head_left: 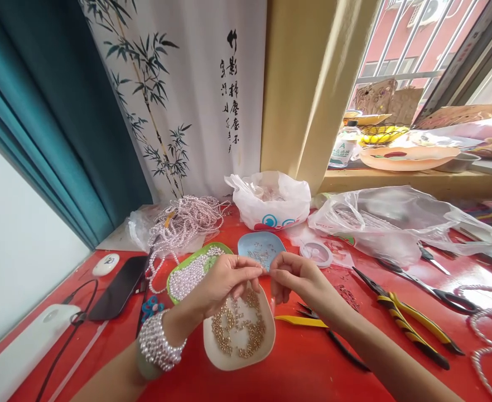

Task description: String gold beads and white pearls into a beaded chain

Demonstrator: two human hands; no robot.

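Note:
My left hand (234,274) and my right hand (298,274) meet over the trays, thumbs and forefingers pinched close together. What the fingertips hold is too small to make out. Below them sits a cream tray (240,360) with gold beads (252,340) and a few pale ones. Partly behind my left hand, a green tray (225,244) holds white pearl beads (187,282). A blue tray (252,239) with tiny metallic pieces lies just beyond my fingers. Pearl strands (160,340) wrap my left wrist above a pale green bangle (148,365).
Yellow-handled pliers (409,321), black scissors (438,293) and a pearl rope (486,335) lie at right. Yellow tweezers (300,321) are under my right forearm. Plastic bags (271,204) and pink bead strands (183,223) line the back. A phone (118,290) and power strip (28,346) lie left.

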